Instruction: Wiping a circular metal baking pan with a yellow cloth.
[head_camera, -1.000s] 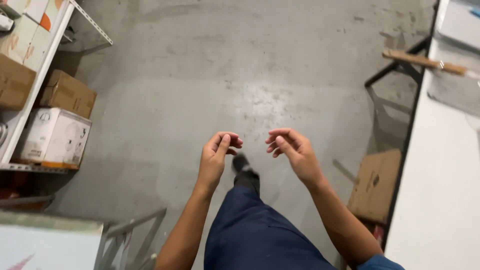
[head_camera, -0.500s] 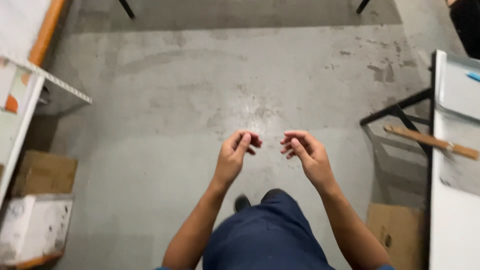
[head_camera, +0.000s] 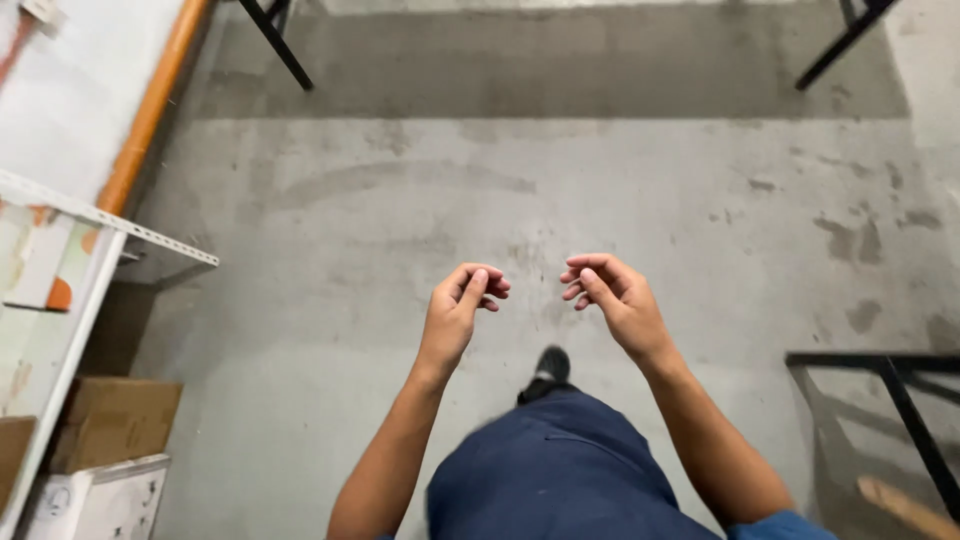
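Observation:
My left hand (head_camera: 458, 308) and my right hand (head_camera: 612, 297) hover side by side at waist height above a bare grey concrete floor (head_camera: 560, 200). Both have the fingers loosely curled inward with nothing in them, and a small gap separates the two hands. Below them I see my dark blue trousers (head_camera: 555, 470) and one black shoe (head_camera: 547, 368) stepping forward.
A white metal shelf rack (head_camera: 60, 270) with an orange beam runs along the left, with cardboard boxes (head_camera: 110, 425) on the floor under it. Black table legs (head_camera: 278, 42) stand at the top, a black metal frame (head_camera: 890, 385) at the lower right.
The view has moved forward across the floor. The shelf and boxes slid down and left, the white table on the right left the view. My hands kept the same curled pose.

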